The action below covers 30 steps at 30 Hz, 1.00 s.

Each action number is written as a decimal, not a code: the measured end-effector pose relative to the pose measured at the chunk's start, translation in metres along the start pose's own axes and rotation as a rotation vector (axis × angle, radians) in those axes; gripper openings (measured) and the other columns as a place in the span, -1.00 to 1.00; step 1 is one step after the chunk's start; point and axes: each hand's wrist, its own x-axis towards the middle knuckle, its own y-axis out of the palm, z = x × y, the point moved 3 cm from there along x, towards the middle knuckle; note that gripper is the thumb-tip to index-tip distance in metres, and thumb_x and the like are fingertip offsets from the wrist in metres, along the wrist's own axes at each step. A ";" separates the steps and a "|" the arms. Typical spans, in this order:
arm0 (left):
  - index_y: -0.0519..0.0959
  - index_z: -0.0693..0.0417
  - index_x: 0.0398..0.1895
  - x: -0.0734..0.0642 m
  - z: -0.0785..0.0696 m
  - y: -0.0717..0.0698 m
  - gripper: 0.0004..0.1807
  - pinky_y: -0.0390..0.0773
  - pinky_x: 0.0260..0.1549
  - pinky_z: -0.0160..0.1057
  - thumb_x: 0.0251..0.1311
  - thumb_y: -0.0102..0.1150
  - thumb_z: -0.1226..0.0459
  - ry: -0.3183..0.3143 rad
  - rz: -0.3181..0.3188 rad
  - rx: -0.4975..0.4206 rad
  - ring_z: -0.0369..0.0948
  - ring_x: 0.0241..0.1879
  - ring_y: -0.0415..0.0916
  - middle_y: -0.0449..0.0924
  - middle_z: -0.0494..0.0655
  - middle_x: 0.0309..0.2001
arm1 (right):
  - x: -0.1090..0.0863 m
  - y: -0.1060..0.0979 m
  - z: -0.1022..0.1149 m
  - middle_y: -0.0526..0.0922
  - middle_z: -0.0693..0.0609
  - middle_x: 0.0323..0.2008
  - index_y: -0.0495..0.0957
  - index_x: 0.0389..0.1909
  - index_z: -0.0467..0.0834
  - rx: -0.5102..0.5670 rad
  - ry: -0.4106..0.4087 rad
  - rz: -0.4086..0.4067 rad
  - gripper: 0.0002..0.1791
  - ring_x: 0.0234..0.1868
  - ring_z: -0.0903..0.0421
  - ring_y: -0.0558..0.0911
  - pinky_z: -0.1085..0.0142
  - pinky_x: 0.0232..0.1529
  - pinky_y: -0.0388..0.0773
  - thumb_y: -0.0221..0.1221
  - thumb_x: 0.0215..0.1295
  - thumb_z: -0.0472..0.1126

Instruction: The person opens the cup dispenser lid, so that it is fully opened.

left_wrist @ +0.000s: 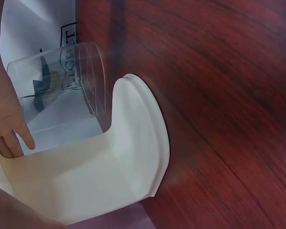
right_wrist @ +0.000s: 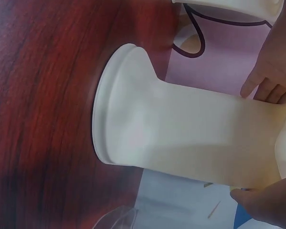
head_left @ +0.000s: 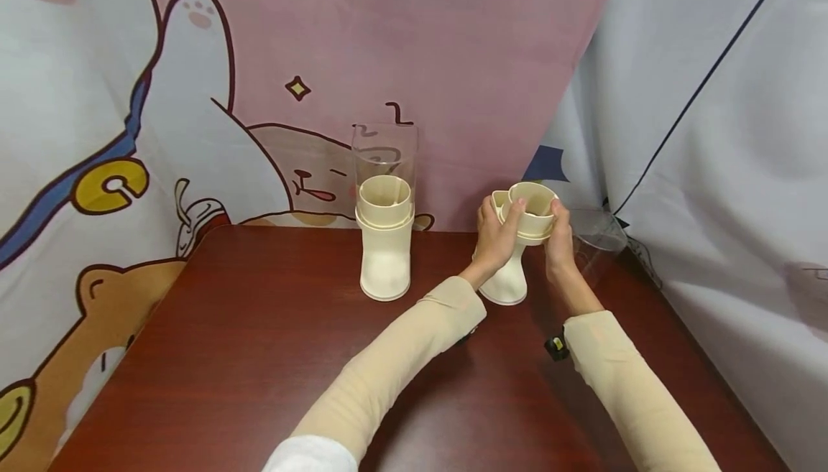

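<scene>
While the cream, flare-footed plastic tube (head_left: pixel 512 271) stands nearly upright, mouth upward, the left hand (head_left: pixel 497 236) and right hand (head_left: pixel 560 242) clasp its top from opposite sides.

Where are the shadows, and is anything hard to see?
Head view: dark shadows on the table under both sleeves, and the clear tube at right looks faint; right wrist view: soft shade along the cream stand.

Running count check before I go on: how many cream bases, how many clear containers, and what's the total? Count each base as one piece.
Cream bases: 2
Clear containers: 2
Total: 4
</scene>
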 end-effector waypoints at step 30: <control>-0.17 -0.11 0.63 -0.038 -0.007 -0.075 0.00 -0.09 0.54 -0.06 0.29 -0.26 -0.41 -0.096 0.167 -0.162 -0.14 0.59 -0.18 -0.14 -0.07 0.62 | -0.062 -0.019 0.014 -0.48 -0.14 0.60 -0.54 0.56 -0.19 0.085 0.057 0.278 0.04 0.61 -0.02 -0.39 0.10 0.57 -0.51 -0.46 0.43 0.47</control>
